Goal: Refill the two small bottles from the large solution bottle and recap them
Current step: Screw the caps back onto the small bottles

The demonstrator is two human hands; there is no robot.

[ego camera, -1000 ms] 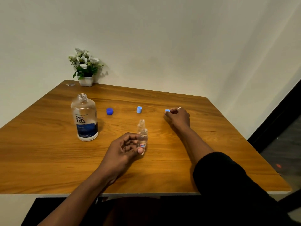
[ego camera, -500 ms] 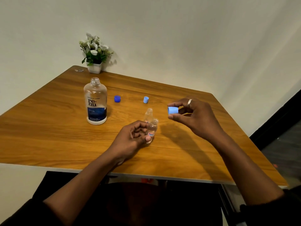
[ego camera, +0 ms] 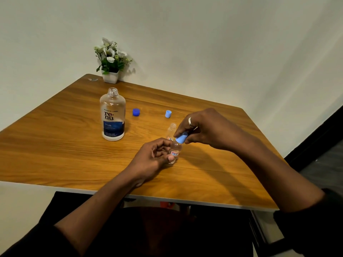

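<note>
At the middle of the bench (ego camera: 55, 145), a small bottle (ego camera: 175, 151) is pinched by the left hand (ego camera: 152, 160); a light-blue cap (ego camera: 181, 138) is pinched onto its neck by the right hand (ego camera: 202, 128). Set askew, the cap could be cross-threaded, or the open small bottle (ego camera: 171, 129) just behind knocked over.

Tilted small bottle (ego camera: 175, 147), blue cap (ego camera: 181, 139) atop
</note>
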